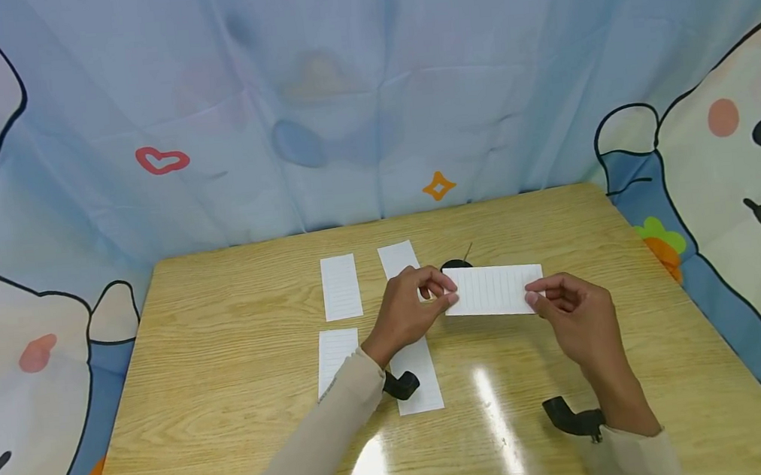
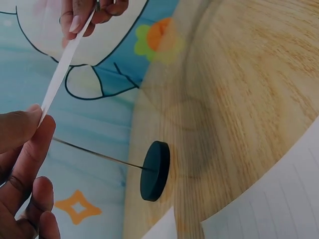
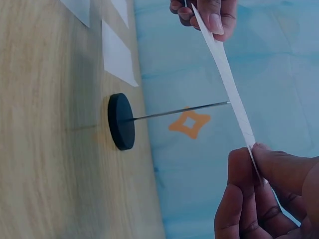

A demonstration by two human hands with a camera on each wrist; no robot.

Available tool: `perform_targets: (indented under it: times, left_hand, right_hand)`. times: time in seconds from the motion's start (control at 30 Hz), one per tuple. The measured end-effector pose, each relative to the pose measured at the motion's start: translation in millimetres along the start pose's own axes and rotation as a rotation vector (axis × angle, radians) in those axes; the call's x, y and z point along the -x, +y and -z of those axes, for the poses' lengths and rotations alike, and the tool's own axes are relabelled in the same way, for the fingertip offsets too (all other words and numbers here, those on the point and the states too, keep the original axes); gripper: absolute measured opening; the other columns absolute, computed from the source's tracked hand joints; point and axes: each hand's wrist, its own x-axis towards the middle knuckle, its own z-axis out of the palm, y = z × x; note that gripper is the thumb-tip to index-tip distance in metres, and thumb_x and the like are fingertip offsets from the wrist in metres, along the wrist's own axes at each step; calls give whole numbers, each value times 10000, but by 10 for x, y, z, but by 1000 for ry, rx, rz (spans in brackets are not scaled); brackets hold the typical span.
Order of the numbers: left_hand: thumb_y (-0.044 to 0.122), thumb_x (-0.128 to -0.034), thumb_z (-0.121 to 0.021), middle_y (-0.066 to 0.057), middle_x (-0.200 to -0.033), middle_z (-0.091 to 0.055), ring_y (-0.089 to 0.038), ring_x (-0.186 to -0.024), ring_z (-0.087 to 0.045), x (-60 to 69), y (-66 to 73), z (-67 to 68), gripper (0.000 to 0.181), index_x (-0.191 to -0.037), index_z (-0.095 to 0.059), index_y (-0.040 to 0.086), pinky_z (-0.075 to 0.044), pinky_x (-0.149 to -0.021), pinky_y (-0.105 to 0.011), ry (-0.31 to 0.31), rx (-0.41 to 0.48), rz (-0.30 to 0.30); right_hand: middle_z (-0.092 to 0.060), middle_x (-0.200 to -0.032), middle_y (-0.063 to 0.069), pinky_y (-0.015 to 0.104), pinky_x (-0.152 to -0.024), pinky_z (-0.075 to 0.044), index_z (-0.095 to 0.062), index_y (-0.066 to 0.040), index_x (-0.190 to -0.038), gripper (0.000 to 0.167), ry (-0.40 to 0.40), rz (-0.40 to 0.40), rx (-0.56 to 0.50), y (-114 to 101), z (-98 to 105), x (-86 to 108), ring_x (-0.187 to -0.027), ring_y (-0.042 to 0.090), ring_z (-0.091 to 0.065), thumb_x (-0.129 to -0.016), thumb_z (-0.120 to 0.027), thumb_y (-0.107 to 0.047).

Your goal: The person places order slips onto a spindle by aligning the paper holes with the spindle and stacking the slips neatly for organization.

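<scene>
A white ruled paper slip (image 1: 494, 290) is stretched level between both hands above the table. My left hand (image 1: 408, 303) pinches its left end between thumb and fingers, and my right hand (image 1: 576, 318) pinches the right end the same way. Below the slip stands a paper spike with a round black base (image 3: 122, 122) and a thin upright metal rod (image 3: 182, 110). In the right wrist view the rod's upper end meets the slip's line; whether it touches or pierces the paper I cannot tell. The head view shows the base mostly hidden behind the slip.
More ruled slips lie on the wooden table (image 1: 229, 371): one at the back left (image 1: 340, 286), one nearer the front (image 1: 338, 354), and others partly under my left arm (image 1: 420, 385). A patterned blue curtain (image 1: 343, 120) hangs behind the table.
</scene>
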Motion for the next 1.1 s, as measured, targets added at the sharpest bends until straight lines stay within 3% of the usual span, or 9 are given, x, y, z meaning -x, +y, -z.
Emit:
perform_targets:
  times: [0.23,0.53,1.1]
  left_hand:
    - [250,-984,-794,48,-874,-769,-125,-822,-550,-89,33,22,87,-1036,-775,184,-460,-783,-240,7,9,-35]
    - [243,-993,-783,26,-873,-786,-99,-842,-564,-223,84,58,91,-1041,-773,166,-480,-807,-237,24,22,-76]
    - [249,-1002,-772,35,-868,-749,-98,-855,-577,-442,192,104,73,-1039,-770,186,-476,-813,-242,52,16,-61]
  right_hand:
    - [-702,-897,-57,190,-681,-521,-788,-68,-1091,233,12,-19,24,-84,46,-126,-779,88,-644,-984,-793,-275]
    - [-692,-874,-50,213,-631,-525,-785,-64,-1086,252,22,-29,27,-168,103,-302,-757,123,-642,-979,-797,-292]
    - [-683,-887,-63,195,-638,-543,-774,-38,-1124,272,15,13,-9,-210,187,-585,-741,97,-660,-979,-794,-268]
